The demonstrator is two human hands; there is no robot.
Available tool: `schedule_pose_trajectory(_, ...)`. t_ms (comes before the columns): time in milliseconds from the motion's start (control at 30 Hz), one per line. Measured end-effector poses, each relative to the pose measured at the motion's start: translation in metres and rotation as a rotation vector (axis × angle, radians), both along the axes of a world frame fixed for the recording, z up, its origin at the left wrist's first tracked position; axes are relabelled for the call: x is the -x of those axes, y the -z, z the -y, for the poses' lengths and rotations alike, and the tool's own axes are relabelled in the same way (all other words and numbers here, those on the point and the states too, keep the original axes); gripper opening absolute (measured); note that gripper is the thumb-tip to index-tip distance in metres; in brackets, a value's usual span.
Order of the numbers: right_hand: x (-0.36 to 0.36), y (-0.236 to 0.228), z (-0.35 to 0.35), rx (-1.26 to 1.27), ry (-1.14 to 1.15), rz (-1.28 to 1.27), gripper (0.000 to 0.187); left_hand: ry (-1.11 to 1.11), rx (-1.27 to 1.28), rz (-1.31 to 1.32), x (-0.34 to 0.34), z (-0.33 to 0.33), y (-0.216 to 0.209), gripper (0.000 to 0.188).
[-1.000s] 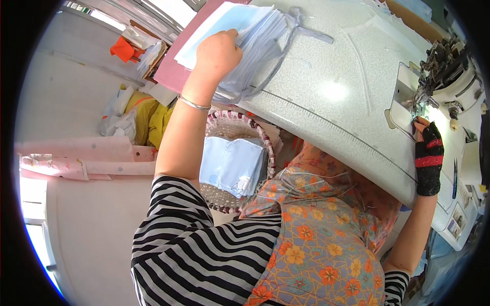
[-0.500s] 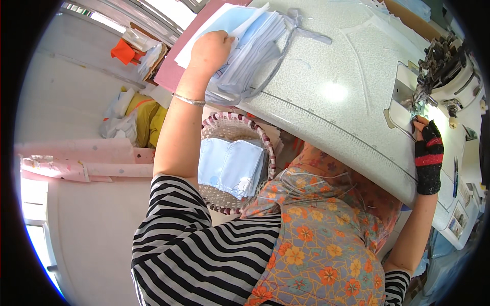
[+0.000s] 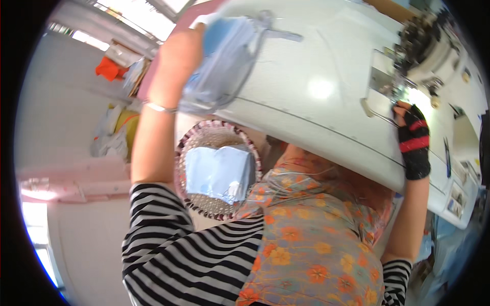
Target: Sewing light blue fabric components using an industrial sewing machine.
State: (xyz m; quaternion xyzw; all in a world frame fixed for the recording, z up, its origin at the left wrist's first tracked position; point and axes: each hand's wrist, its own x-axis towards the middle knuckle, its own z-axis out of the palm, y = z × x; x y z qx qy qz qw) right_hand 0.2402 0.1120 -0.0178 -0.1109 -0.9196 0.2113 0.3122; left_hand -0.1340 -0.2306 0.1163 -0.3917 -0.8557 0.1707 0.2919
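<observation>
My left hand [image 3: 185,48], smeared by motion, is at the left side of a stack of light blue cloth pieces [image 3: 224,64] on the table. Its fingers are mostly hidden, so its grip cannot be made out. A pale fabric strap [image 3: 283,35] trails from the stack. My right hand [image 3: 413,140] wears a black fingerless glove with red stripes. Its bare fingertips are bent together beside the lit needle area of a sewing machine [image 3: 421,56]; whatever they hold is too small to name.
Below the table edge stands a woven basket [image 3: 258,160] holding folded light blue cloth [image 3: 217,171]. The white worktable [image 3: 326,56] has a ruler line along its front. Dark tweezers [image 3: 447,158] lie right of my glove. Yellow and white bundles [image 3: 115,135] sit by the left wall.
The whole view has shifted, moving the table and basket leftward in the picture. My left hand has gone from the top of the stack to its left side. My right hand stays by the machine.
</observation>
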Motion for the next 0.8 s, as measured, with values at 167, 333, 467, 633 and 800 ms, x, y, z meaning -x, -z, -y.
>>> schedule_pose_trajectory(167,-0.002,0.000,0.001,-0.085,0.060,0.048,0.016,0.383,-0.021,0.121,-0.099,-0.081,-0.021,0.038)
schedule_pose_trajectory(333,-0.001,-0.018,0.029,0.222,0.045,-0.059,0.034,0.794,0.068,0.662,-0.202,-0.138,0.054,0.029)
schedule_pose_trajectory(467,-0.016,-0.013,0.061,-0.099,-0.016,0.109,0.043,0.736,-0.091,1.031,-0.229,-0.160,0.082,0.024)
schedule_pose_trajectory(633,-0.019,-0.012,0.066,-0.116,-0.009,0.111,0.035,0.818,-0.075,0.833,-0.210,-0.176,0.073,0.014)
schedule_pose_trajectory(800,-0.020,-0.009,0.066,-0.139,0.000,0.084,0.034,1.063,-0.395,0.689,-0.198,-0.191,0.109,0.016)
